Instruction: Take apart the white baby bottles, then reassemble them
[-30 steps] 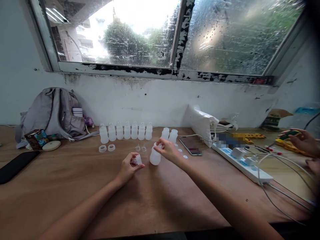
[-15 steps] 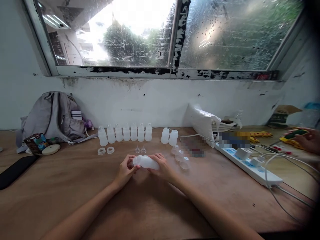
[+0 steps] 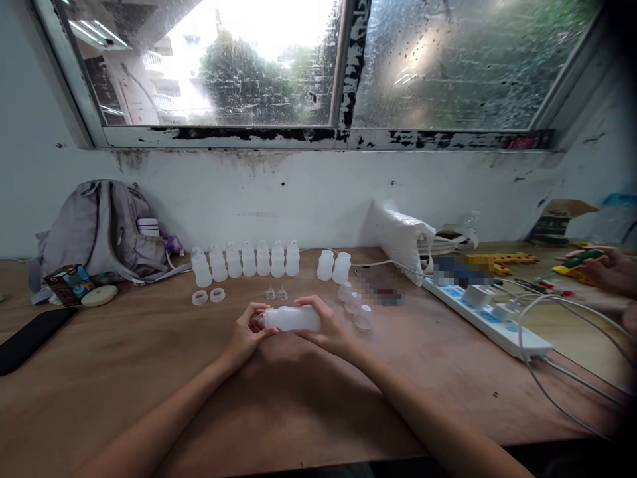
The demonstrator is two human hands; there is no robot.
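Observation:
A frosted white baby bottle (image 3: 293, 318) lies level between my two hands, above the table. My left hand (image 3: 250, 332) is closed around its clear top end, partly hiding it. The other end, the base, is gripped by my right hand (image 3: 326, 325) with the thumb and fingers on opposite sides. Beyond them sit two clear nipples (image 3: 281, 293) and two white collar rings (image 3: 217, 295). Several clear domed caps (image 3: 362, 321) lie in a line to the right of my right hand. Two open bottles without tops (image 3: 341, 268) stand farther back.
Several topped bottles (image 3: 249, 259) stand in a row near the wall. To the left are a grey backpack (image 3: 102, 232) and a black phone (image 3: 34, 338). A power strip (image 3: 517, 338) with cables lies right. Another person's hand (image 3: 610, 272) holds a green-yellow tool.
The bottle has turned from slightly tilted to level. My right hand's fingers have opened wider around the base, and more of the bottle shows. The camera view has shifted a little.

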